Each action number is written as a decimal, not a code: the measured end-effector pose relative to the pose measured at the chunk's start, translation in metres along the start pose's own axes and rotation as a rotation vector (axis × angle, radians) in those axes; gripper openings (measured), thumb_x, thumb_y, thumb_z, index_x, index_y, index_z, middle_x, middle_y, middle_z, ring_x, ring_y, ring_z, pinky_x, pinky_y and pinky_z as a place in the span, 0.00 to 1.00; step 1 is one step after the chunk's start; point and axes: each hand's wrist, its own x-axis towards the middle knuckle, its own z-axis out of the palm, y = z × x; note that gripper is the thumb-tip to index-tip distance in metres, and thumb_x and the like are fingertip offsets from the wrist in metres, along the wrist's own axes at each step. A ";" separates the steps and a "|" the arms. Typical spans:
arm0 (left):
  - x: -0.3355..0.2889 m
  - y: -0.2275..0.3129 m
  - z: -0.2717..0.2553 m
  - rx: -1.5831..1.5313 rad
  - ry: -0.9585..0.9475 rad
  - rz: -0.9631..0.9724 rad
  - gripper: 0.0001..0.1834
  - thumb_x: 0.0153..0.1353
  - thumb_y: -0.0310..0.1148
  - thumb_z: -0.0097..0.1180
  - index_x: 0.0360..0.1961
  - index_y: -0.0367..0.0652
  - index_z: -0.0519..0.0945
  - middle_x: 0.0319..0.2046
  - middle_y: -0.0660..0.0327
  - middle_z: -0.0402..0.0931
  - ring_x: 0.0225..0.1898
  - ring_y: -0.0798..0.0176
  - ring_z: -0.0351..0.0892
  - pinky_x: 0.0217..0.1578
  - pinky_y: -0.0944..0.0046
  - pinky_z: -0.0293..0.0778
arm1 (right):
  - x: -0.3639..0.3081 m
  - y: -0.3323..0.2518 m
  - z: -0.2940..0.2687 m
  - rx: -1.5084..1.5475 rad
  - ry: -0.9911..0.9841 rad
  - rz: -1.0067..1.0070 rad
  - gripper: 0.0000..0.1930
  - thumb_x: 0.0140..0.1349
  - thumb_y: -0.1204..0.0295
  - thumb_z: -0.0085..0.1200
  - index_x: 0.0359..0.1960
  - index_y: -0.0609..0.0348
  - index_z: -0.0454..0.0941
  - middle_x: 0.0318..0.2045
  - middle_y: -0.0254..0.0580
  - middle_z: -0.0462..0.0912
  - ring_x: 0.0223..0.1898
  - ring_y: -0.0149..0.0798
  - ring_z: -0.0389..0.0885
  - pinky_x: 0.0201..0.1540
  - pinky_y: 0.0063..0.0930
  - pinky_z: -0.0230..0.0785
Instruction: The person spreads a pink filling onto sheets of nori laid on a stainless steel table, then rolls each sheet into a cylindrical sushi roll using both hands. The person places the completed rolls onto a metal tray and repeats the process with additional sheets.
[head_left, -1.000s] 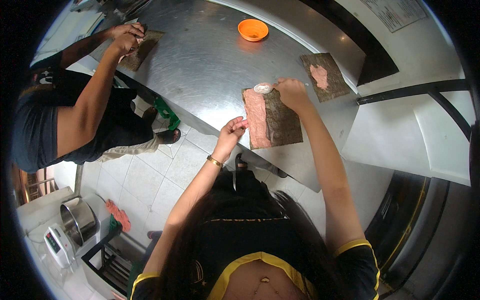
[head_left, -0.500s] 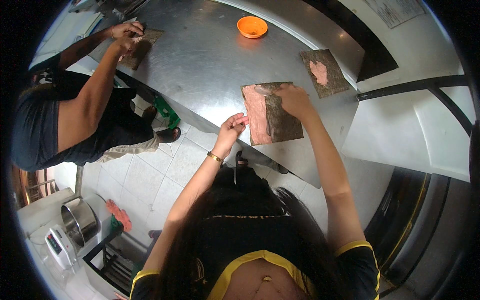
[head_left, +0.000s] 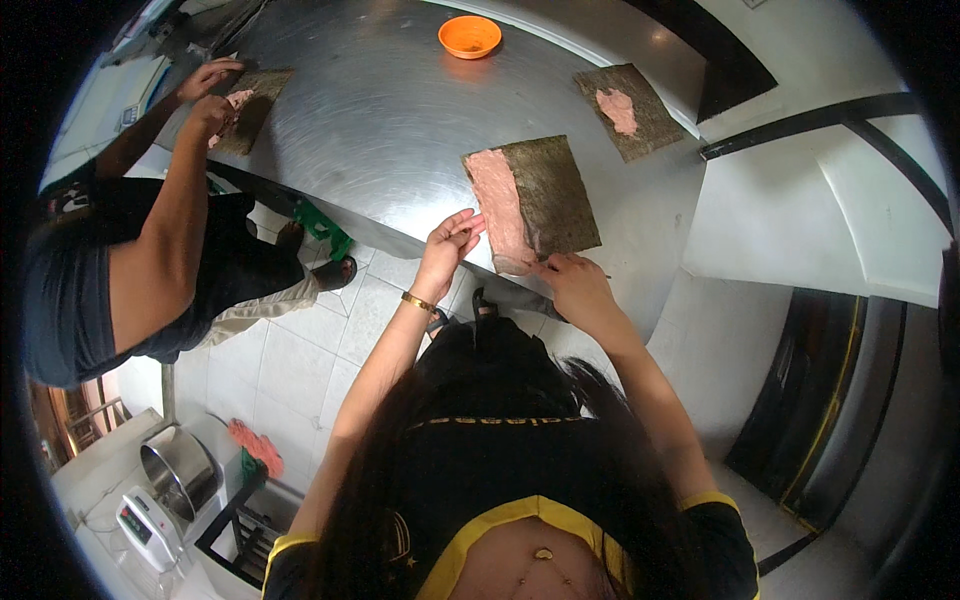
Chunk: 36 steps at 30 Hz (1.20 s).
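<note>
A dark seaweed sheet (head_left: 557, 195) lies at the near edge of the steel table, with a band of pink paste (head_left: 496, 200) spread down its left side. My right hand (head_left: 580, 288) is closed around a spoon (head_left: 513, 266), whose bowl rests on the paste at the sheet's near end. Most of the spoon's handle is hidden by the fingers. Beside the sheet's left edge is my left hand (head_left: 450, 248), its fingers loosely bent and apart, fingertips at the edge. Whether they touch the sheet is hard to tell.
Farther right lies another seaweed sheet (head_left: 650, 118) with a pink paste blob. An orange bowl (head_left: 470, 37) stands at the back of the steel table (head_left: 350, 120). At left, a co-worker's hands (head_left: 212, 105) work over a third sheet. A metal pot (head_left: 180, 470) and a scale (head_left: 147, 528) sit lower left.
My right hand has drawn the spoon from the sheet's far end to its near end, along the paste. My left hand stays by the left edge. The view has shifted slightly.
</note>
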 end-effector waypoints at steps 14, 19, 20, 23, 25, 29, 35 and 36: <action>0.000 0.008 -0.005 0.026 -0.055 -0.035 0.22 0.64 0.18 0.38 0.61 0.32 0.62 0.57 0.52 0.69 0.59 0.61 0.70 0.57 0.69 0.68 | -0.017 -0.050 0.022 0.022 0.054 0.271 0.19 0.50 0.75 0.48 0.46 0.54 0.78 0.32 0.40 0.75 0.35 0.43 0.77 0.38 0.37 0.72; 0.001 0.008 -0.007 0.025 -0.066 -0.035 0.22 0.64 0.19 0.40 0.61 0.32 0.62 0.57 0.52 0.70 0.58 0.63 0.71 0.54 0.71 0.69 | -0.021 -0.045 -0.003 0.066 0.122 0.168 0.14 0.54 0.70 0.48 0.42 0.55 0.79 0.33 0.39 0.78 0.37 0.42 0.78 0.42 0.35 0.70; 0.001 0.007 -0.008 0.027 -0.066 -0.032 0.22 0.64 0.19 0.40 0.61 0.32 0.62 0.57 0.52 0.70 0.58 0.63 0.71 0.55 0.70 0.68 | -0.022 -0.041 -0.009 0.062 0.133 0.164 0.15 0.53 0.70 0.49 0.42 0.55 0.79 0.33 0.38 0.78 0.38 0.41 0.78 0.42 0.35 0.69; 0.001 0.006 -0.009 0.057 -0.062 -0.025 0.21 0.65 0.20 0.40 0.60 0.32 0.63 0.56 0.52 0.70 0.57 0.63 0.71 0.56 0.69 0.68 | -0.026 -0.021 -0.019 0.018 0.178 0.154 0.15 0.53 0.70 0.49 0.42 0.54 0.80 0.33 0.35 0.78 0.37 0.39 0.77 0.41 0.34 0.67; -0.003 0.008 -0.006 0.110 -0.056 -0.023 0.21 0.65 0.22 0.41 0.60 0.32 0.64 0.55 0.53 0.72 0.57 0.63 0.72 0.55 0.70 0.69 | -0.030 -0.009 -0.016 -0.055 0.224 0.150 0.15 0.52 0.70 0.49 0.42 0.54 0.81 0.33 0.34 0.78 0.37 0.37 0.76 0.39 0.33 0.67; -0.011 0.009 -0.005 0.160 -0.063 -0.057 0.20 0.66 0.24 0.43 0.59 0.32 0.64 0.54 0.53 0.73 0.55 0.63 0.73 0.53 0.70 0.69 | -0.031 0.002 0.001 -0.111 0.287 0.113 0.16 0.51 0.72 0.49 0.42 0.54 0.81 0.32 0.32 0.78 0.35 0.36 0.75 0.37 0.32 0.66; -0.015 0.003 -0.008 0.209 -0.088 -0.028 0.22 0.62 0.20 0.45 0.59 0.31 0.65 0.51 0.53 0.74 0.54 0.63 0.74 0.52 0.70 0.70 | -0.012 -0.010 0.020 -0.106 0.374 0.042 0.18 0.48 0.75 0.50 0.43 0.53 0.81 0.32 0.29 0.78 0.33 0.34 0.74 0.37 0.30 0.66; -0.012 -0.004 -0.011 0.291 -0.094 0.046 0.23 0.60 0.19 0.47 0.58 0.31 0.66 0.50 0.54 0.75 0.52 0.64 0.75 0.51 0.70 0.71 | -0.011 -0.011 0.017 -0.097 0.378 0.036 0.18 0.48 0.75 0.50 0.43 0.52 0.81 0.32 0.29 0.78 0.33 0.34 0.74 0.37 0.30 0.66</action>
